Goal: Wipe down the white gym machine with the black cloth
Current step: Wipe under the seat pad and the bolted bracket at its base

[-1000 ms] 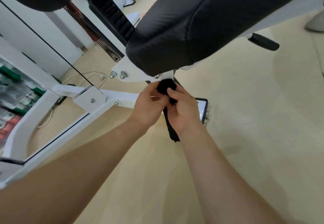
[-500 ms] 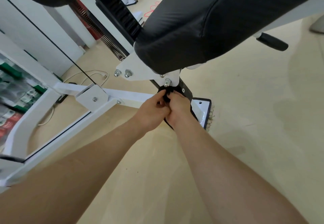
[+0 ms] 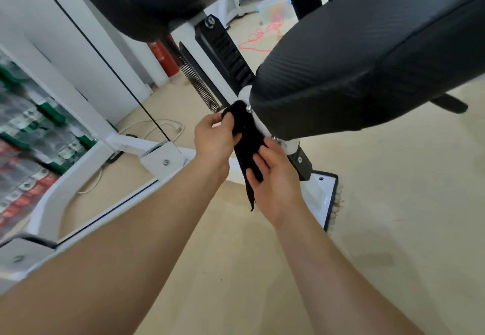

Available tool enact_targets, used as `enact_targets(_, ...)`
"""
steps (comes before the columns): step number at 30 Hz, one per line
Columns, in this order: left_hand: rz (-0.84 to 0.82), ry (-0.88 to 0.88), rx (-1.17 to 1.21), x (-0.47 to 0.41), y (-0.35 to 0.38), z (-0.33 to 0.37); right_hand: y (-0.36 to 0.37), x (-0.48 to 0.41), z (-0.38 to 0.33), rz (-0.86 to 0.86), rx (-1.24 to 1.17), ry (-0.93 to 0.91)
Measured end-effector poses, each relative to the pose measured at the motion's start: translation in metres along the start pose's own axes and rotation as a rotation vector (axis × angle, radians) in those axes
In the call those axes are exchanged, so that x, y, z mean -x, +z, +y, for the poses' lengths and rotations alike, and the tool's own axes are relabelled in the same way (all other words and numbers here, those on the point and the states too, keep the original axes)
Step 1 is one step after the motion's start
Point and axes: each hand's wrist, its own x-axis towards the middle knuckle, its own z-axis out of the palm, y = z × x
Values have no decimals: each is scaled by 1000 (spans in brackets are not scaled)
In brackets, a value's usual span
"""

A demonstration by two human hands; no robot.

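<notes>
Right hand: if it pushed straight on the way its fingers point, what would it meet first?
The right hand holds the long black cloth; beyond it, probably the white metal bracket under the black padded seat.

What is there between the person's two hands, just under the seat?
The black cloth runs between them, as the head view shows. The left hand grips its upper end and the right hand holds its lower part; a loose tail hangs below.
</notes>
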Motion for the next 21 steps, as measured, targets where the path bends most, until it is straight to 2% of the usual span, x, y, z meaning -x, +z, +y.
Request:
enact_targets(4,17,4,180,-8,1,23,4,1,3,-26,137,4)
enact_targets(10,-64,318,-45,-14,10,37,28,-8,-2,-74,176,-52)
enact_targets(14,-18,198,23,-12,12,16,16,-7,9,-72,254,-82)
enact_targets(18,12,130,-35,-12,11,3,11,-12,14,-81,285,-85)
enact_targets(21,-101,-43,-164,3,14,-20,1,-11,21,-74,162,-3)
